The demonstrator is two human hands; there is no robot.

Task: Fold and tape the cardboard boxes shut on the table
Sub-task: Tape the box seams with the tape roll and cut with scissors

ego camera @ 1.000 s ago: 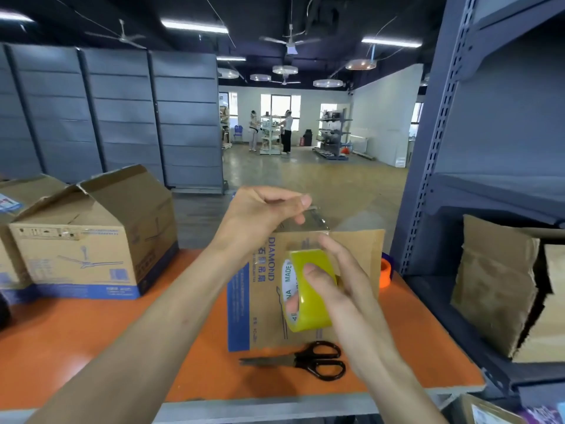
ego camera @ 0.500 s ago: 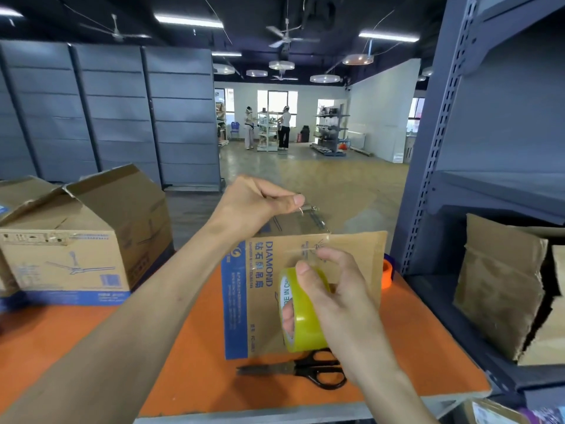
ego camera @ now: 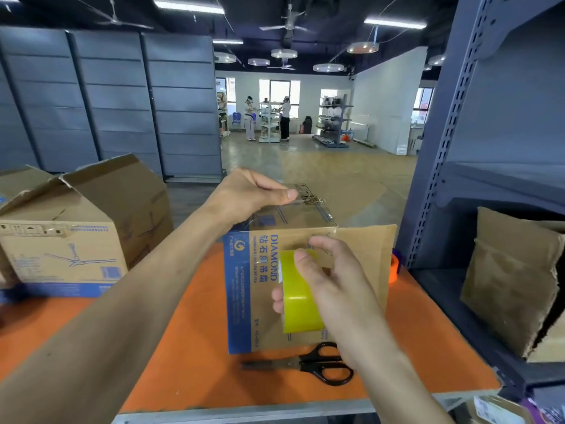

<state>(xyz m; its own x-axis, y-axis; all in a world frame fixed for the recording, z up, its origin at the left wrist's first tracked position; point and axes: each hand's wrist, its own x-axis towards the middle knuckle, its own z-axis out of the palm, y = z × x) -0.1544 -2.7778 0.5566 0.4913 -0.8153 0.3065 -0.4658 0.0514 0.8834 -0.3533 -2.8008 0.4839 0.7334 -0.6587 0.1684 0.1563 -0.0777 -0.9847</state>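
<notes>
Farther back across the box [ego camera: 244,286] top went the left hand [ego camera: 247,195], pinching the free tape end [ego camera: 301,201], while the right hand [ego camera: 333,289] gripped the yellow tape roll [ego camera: 298,298] against the box's front face on the table [ego camera: 198,362]. The strip probably now spanned the seam.

- The near cardboard box [ego camera: 363,255] is carrying the brand word "DIAMOND" in large blue capitals, running sideways down its front.
- Blue Chinese characters, "钻石牌吊扇", are running alongside it.
- Smaller print beside them is reading roughly "DIAMOND BRAND CEILING FAN".
- The blue stripe [ego camera: 234,301] is bearing a round white logo.
- The left cardboard box [ego camera: 70,240] is showing a ceiling-fan drawing; its labels are staying too small to read.
</notes>
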